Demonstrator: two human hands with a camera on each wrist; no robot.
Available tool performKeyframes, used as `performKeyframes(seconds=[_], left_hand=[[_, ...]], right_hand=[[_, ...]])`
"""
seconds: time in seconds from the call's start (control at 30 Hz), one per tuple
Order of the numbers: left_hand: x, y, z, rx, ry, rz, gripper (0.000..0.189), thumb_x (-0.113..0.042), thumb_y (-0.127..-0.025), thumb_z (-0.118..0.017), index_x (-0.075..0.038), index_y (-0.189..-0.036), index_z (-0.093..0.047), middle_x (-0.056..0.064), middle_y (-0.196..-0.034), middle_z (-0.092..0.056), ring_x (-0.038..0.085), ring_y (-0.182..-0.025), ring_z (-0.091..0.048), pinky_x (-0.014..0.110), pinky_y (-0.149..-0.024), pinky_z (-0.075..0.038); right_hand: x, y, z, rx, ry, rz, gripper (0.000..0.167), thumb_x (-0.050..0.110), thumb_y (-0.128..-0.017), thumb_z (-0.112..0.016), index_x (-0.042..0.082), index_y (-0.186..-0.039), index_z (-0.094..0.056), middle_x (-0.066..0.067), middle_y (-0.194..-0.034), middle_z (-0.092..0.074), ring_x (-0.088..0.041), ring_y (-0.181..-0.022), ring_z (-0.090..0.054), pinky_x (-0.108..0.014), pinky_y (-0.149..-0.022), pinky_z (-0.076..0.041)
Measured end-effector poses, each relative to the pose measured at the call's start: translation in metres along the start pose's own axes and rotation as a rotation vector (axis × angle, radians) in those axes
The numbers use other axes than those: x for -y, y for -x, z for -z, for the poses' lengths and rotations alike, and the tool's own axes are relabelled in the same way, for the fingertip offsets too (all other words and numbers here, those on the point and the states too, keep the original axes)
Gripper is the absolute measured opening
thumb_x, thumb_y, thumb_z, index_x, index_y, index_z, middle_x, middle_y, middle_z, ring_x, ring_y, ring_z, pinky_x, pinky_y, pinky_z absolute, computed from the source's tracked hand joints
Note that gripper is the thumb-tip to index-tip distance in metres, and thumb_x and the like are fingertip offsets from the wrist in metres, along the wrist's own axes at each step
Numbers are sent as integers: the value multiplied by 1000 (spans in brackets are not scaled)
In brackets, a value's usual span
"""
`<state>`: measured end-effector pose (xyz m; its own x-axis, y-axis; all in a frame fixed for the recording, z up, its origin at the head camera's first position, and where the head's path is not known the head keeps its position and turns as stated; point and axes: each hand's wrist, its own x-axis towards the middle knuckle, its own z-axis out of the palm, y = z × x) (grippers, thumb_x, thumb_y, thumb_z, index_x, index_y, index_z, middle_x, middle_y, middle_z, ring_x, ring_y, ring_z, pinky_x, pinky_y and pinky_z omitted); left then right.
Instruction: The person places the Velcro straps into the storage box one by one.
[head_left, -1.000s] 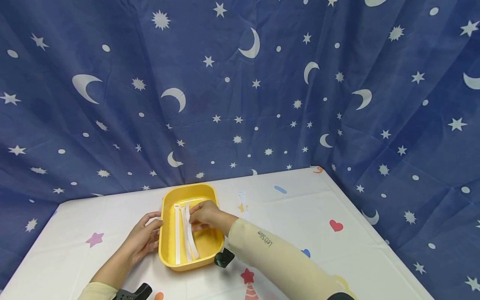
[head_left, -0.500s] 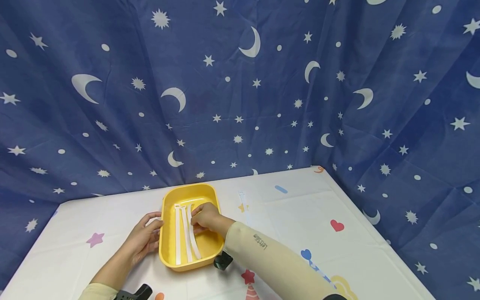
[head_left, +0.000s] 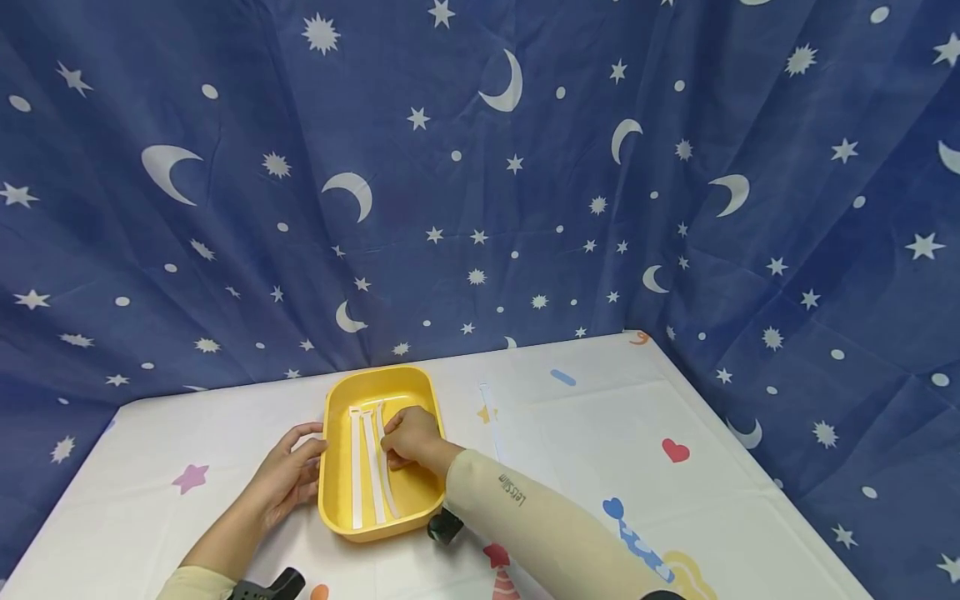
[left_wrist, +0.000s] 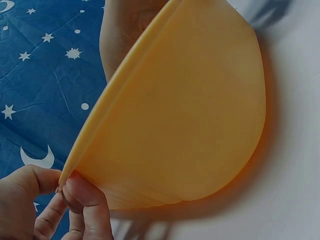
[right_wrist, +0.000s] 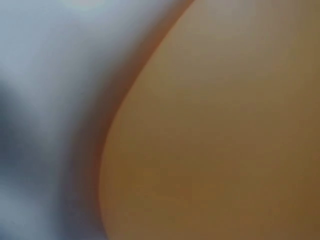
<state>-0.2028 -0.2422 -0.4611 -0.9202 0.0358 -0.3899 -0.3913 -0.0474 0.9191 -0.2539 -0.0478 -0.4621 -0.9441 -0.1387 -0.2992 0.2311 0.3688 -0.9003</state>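
In the head view a yellow tray (head_left: 352, 523) stands on the table with several white straps in it, each with a wider head at the far end. The left strap (head_left: 356, 475) and the middle strap (head_left: 372, 471) lie side by side lengthwise. My left hand (left_wrist: 80, 200) pinches the tray's rim between thumb and fingers. Inside the tray, my right hand (head_left: 412, 437) pinches the rightmost strap (head_left: 388, 487), which looks turned partly on edge. The right wrist view shows only the tray's blurred outer wall (right_wrist: 210, 140); the right fingers are hidden there.
Another pale strap (head_left: 492, 425) lies on the white patterned tablecloth (head_left: 585, 433), right of the tray. A blue curtain (head_left: 420, 208) with moons and stars hangs behind and to the right of the table. A dark wrist camera (head_left: 445, 527) sits close to the tray's right wall.
The rightmost strap has swung right at its near end, then back left beside the middle one, and turned narrower to view. My right hand has shifted slightly right; the left stays on the rim.
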Motion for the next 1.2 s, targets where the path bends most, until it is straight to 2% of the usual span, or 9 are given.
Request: performKeyframes(seconds=[0.3, 0.57, 0.8, 0.9, 1.03, 1.2], left_hand=[[-1, 1, 0, -5, 0, 5, 45, -18, -100, -50, -16, -140, -31, -1, -91, -63, 7, -76, -66, 23, -63, -59], [-1, 1, 0, -7, 0, 3, 45, -18, -99, -50, -15, -140, -31, 0, -92, -63, 8, -77, -66, 24, -64, -59], [-2, 1, -1, -7, -8, 2, 47, -18, -99, -50, -14, -142, -30, -1, -88, -63, 6, -73, -64, 20, -57, -56], [-2, 0, -1, -8, -15, 4, 48, -19, -100, -50, -14, -143, -29, -1, -89, -63, 6, -74, -64, 20, -58, -56], [-2, -1, -2, -6, -18, 2, 50, -19, -100, -50, -13, -144, -28, -1, -89, -63, 7, -74, -64, 21, -59, -57], [-1, 0, -1, -17, -26, 13, 50, -18, -100, -50, -14, -144, -29, -1, -88, -61, 6, -71, -63, 19, -56, -55]], right_hand=[[-5, -5, -4, -41, 83, 36, 22, -9, -78, -71, 7, -76, -55, -6, -49, -53, -12, -37, -49, -27, -40, -53], [-7, -7, -6, -69, 115, 62, 26, -8, -75, -74, 7, -74, -54, -5, -47, -52, -12, -35, -48, -24, -37, -50], [-1, -1, -3, -63, 144, 57, 23, -5, -77, -73, 8, -73, -54, -3, -43, -50, -11, -34, -49, -23, -37, -49], [8, 9, 4, -18, 158, 85, 19, -2, -80, -72, 8, -74, -56, -3, -43, -53, -12, -35, -52, -22, -40, -50], [28, 22, 22, 55, 158, 128, 12, 1, -83, -71, 6, -80, -61, -6, -50, -58, -12, -40, -55, -27, -51, -58], [52, 24, 62, 55, 155, 133, 4, 2, -86, -69, 1, -89, -65, -12, -69, -65, -12, -47, -58, -36, -63, -61]])
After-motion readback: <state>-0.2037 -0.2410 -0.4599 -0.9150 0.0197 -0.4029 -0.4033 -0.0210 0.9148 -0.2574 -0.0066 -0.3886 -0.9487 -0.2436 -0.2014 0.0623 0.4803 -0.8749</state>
